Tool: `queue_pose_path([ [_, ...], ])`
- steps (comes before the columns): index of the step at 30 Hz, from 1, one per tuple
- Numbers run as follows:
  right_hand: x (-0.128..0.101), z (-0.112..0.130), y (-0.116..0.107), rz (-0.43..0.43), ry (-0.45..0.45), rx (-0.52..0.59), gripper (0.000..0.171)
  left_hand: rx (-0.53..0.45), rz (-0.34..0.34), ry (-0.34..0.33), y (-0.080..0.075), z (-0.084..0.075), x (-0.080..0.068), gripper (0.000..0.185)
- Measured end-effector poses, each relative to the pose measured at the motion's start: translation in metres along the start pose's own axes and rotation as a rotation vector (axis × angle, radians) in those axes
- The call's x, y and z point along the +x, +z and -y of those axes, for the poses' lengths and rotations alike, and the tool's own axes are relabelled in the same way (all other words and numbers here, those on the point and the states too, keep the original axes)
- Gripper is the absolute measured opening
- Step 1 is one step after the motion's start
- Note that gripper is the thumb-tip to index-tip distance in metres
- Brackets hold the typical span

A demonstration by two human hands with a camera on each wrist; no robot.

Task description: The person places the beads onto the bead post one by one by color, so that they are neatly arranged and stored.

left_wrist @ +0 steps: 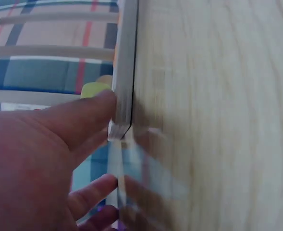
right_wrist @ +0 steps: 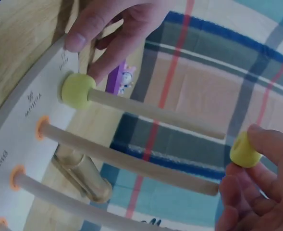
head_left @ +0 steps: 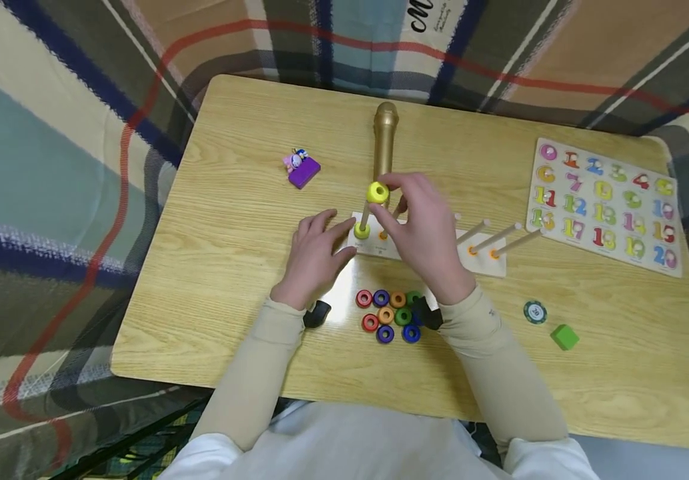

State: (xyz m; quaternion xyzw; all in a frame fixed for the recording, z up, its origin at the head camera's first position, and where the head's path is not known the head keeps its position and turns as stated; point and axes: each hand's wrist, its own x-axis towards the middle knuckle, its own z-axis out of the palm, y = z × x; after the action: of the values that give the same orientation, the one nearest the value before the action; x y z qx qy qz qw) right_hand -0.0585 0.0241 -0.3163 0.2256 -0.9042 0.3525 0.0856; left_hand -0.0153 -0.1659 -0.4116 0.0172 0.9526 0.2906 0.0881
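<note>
My right hand (head_left: 425, 230) pinches a yellow bead (right_wrist: 245, 150) between thumb and fingertips. In the right wrist view the bead is beside the top of the end wooden peg (right_wrist: 160, 115). Another yellow bead (right_wrist: 78, 90) sits at that peg's foot, on the white peg board (head_left: 374, 248). My left hand (head_left: 317, 257) is at the board's left end, its thumb (right_wrist: 76, 42) at the board's edge and its other fingers spread. Part of the board is hidden behind my right hand.
Several coloured beads (head_left: 386, 315) lie in front of the board. Behind it is a gold cylinder (head_left: 385, 137). A number board (head_left: 605, 200), a poker chip (head_left: 535, 312) and a green block (head_left: 564, 337) lie right; a purple figurine toy (head_left: 304, 172) is left.
</note>
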Motion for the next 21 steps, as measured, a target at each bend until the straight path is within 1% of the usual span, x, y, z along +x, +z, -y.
queue_pose_path([
  [4, 0.001, 0.0, 0.005, 0.034, -0.009, -0.058, 0.038, -0.045, 0.038, -0.018, 0.001, 0.004, 0.003, 0.054],
  [7, 0.003, 0.002, 0.006, 0.046, -0.022, -0.089, 0.038, -0.085, 0.05, -0.033, 0.002, 0.007, 0.003, 0.055],
  [9, 0.003, 0.002, 0.006, 0.053, -0.028, -0.101, 0.041, -0.1, 0.055, -0.037, 0.003, 0.008, 0.004, 0.056],
  [11, 0.002, 0.003, 0.004, 0.049, -0.025, -0.103, 0.043, -0.106, 0.059, -0.04, 0.005, 0.008, 0.004, 0.056],
  [13, -0.001, 0.003, 0.001, 0.019, -0.028, -0.095, 0.042, -0.11, 0.062, -0.042, 0.006, 0.009, 0.005, 0.057],
  [16, -0.013, 0.004, -0.008, -0.03, -0.052, -0.082, 0.034, -0.116, 0.063, -0.043, 0.006, 0.009, 0.006, 0.057],
  [18, -0.025, 0.003, -0.012, -0.028, -0.081, -0.079, 0.029, -0.119, 0.062, -0.044, 0.006, 0.01, 0.007, 0.058],
  [20, -0.04, 0.001, -0.011, 0.025, -0.105, -0.084, 0.025, -0.117, 0.062, -0.043, 0.005, 0.01, 0.007, 0.058],
  [21, -0.047, -0.001, -0.008, 0.071, -0.116, -0.093, 0.024, -0.118, 0.063, -0.044, 0.005, 0.01, 0.007, 0.058],
])
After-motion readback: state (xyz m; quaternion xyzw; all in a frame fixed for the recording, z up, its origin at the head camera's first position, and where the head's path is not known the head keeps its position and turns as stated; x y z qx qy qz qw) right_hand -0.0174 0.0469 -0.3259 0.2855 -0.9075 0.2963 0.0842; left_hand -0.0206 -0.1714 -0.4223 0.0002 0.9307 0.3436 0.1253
